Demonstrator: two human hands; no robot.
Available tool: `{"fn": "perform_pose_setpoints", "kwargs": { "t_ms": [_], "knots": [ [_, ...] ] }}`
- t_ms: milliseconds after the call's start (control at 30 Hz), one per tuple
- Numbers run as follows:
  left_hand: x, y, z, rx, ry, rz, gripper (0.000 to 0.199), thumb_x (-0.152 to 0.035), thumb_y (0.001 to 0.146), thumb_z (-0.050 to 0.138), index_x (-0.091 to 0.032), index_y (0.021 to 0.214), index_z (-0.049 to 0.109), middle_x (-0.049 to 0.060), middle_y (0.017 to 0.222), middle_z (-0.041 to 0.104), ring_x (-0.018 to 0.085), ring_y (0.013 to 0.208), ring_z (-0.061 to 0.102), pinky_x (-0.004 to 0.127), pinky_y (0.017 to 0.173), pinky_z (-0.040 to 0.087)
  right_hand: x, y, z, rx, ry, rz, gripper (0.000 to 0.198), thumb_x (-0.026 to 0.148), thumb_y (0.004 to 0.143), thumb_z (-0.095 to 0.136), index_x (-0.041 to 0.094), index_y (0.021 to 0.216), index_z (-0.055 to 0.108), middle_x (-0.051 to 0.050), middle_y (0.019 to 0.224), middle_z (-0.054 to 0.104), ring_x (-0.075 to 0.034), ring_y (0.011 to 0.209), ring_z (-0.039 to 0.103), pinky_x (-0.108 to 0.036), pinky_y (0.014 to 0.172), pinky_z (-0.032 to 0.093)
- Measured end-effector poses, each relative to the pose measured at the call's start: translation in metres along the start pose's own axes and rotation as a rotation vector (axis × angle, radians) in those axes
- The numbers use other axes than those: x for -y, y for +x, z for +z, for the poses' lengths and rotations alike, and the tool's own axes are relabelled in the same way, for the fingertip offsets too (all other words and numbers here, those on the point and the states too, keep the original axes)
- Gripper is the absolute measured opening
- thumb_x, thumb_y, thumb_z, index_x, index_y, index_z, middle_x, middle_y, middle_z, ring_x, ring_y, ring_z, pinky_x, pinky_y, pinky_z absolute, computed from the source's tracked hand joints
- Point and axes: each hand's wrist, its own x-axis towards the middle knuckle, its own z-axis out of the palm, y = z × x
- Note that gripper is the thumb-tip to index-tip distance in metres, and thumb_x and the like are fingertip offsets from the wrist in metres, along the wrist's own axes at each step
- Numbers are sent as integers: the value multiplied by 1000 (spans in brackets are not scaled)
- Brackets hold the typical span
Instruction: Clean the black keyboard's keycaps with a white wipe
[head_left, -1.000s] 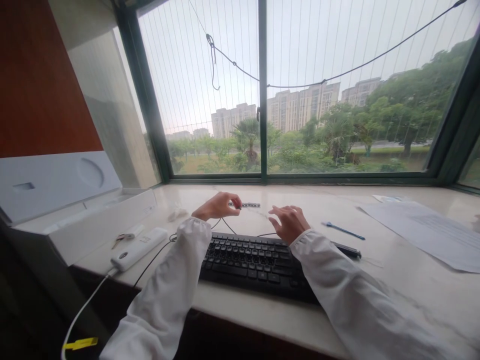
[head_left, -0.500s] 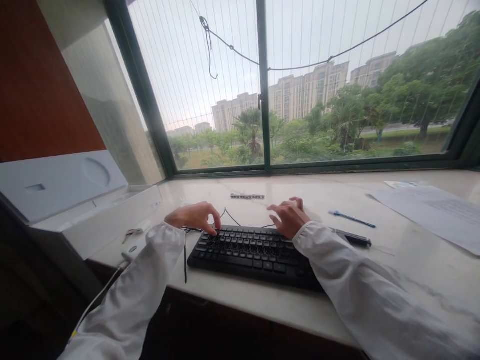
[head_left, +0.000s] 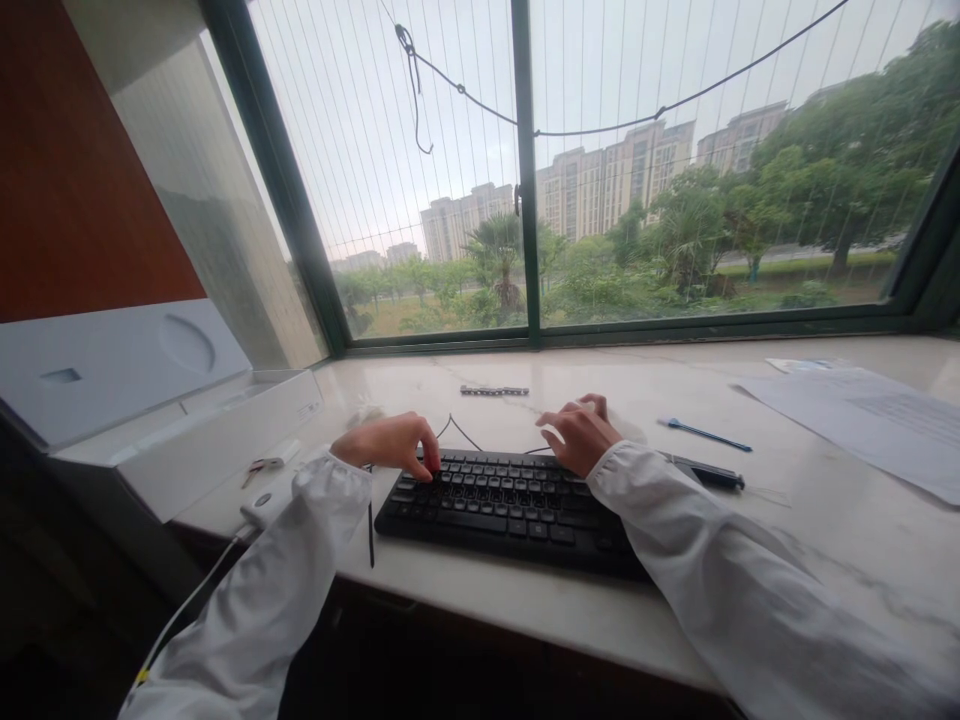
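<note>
A black keyboard (head_left: 487, 520) lies on the pale stone sill, its near edge towards me. Thumb and index finger of my left hand (head_left: 394, 443) are pinched together at a key near the keyboard's far left corner; whatever is between them is too small to make out. My right hand (head_left: 581, 437) hovers at the keyboard's far edge, right of its middle, fingers spread and holding nothing I can see. Several spots among the middle rows of keys look bare or uneven. Beyond the keyboard lies a narrow dark strip (head_left: 494, 391) with light spots.
Right of the keyboard are a thin blue tool (head_left: 709, 436), a black-handled tool (head_left: 709, 472) and paper sheets (head_left: 862, 420). An open white box (head_left: 217, 435) stands at left, near a white corded device (head_left: 266, 503). Behind is a barred window (head_left: 527, 200).
My left thumb and index finger have closed together and dipped slightly onto the keys. My right hand stays nearly still. The view has shifted a little.
</note>
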Motion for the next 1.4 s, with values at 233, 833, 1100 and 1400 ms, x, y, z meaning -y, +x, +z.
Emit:
{"fn": "perform_pose_setpoints", "kwargs": {
  "t_ms": [233,833,1100,1400],
  "knots": [
    [0,0,-1,-6,5,-22,19,-29,63,77,-27,82,78,-2,78,74,13,67,62,21,62,45,-1,0,1,14,16,4,23,24,87,50,22,93,72,-8,83,73,-20,87,63,-45,94,14],
    [-14,1,-1,-17,50,-7,14,-23,61,78,-25,75,77,-2,72,73,11,62,62,21,60,46,1,0,2,14,20,-1,23,23,86,50,23,92,73,-8,81,73,-20,86,63,-45,94,14],
    [-11,2,-1,-20,51,-9,15,-24,60,78,-26,75,77,-2,73,73,12,63,63,21,61,45,0,0,1,18,32,-2,23,23,87,50,23,92,73,-7,81,73,-21,87,63,-45,94,14],
    [-14,3,-3,3,68,-51,16,-25,62,77,-26,78,77,-1,76,73,13,66,64,23,63,46,1,0,1,17,34,-10,23,21,86,51,24,89,73,-6,79,73,-21,85,64,-46,94,14]
  ]
}}
